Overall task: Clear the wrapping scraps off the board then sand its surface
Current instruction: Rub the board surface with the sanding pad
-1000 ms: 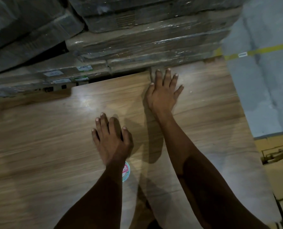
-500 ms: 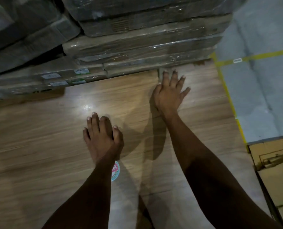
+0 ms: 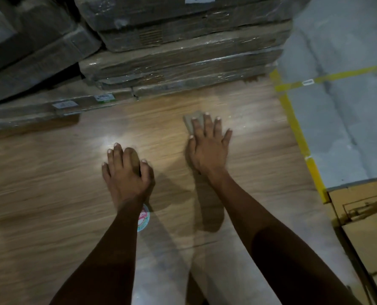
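Note:
A large wood-grain board (image 3: 51, 183) lies flat in front of me. My right hand (image 3: 207, 146) presses a tan sanding pad (image 3: 191, 121) flat against the board with straight fingers; most of the pad is hidden under the hand. My left hand (image 3: 127, 172) rests palm down on the board to the left, its fingers slightly bent and spread. A round red, white and green sticker (image 3: 144, 219) shows on the board beside my left wrist. I see no wrapping scraps on the board.
Plastic-wrapped cardboard packages (image 3: 178, 62) are stacked along the board's far edge. Grey concrete floor (image 3: 341, 128) with yellow tape lines (image 3: 297, 133) lies to the right. Cardboard boxes (image 3: 366, 227) sit at the right near corner.
My right hand has slid the pad back toward me, away from the stacked packages. The left hand has stayed planted on the board. The camera has shifted left.

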`<move>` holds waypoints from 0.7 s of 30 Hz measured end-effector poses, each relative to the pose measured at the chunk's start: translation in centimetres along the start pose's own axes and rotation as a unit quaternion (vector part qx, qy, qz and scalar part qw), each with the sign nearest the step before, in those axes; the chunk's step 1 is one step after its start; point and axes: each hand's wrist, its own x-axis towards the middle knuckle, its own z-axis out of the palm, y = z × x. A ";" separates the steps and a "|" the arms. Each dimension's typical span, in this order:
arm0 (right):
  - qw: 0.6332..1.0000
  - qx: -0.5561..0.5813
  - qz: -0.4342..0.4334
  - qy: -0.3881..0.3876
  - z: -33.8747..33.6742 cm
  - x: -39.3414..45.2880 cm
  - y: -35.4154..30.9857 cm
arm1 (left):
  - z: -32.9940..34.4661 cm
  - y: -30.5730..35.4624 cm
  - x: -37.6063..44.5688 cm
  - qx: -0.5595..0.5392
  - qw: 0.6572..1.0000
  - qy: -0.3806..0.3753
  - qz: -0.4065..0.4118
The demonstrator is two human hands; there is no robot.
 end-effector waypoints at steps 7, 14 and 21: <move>0.991 0.030 0.122 0.051 -0.4 -2.2 3.7 | 0.7 -0.3 -0.1 0.008 1.000 0.016 0.001; 1.000 0.005 -0.009 0.024 0.8 -6.6 2.5 | 0.9 -0.3 -0.3 0.010 0.999 0.029 0.021; 0.989 0.034 0.126 0.071 0.2 -6.9 4.5 | 0.4 -0.5 -0.4 -0.025 0.995 0.043 0.087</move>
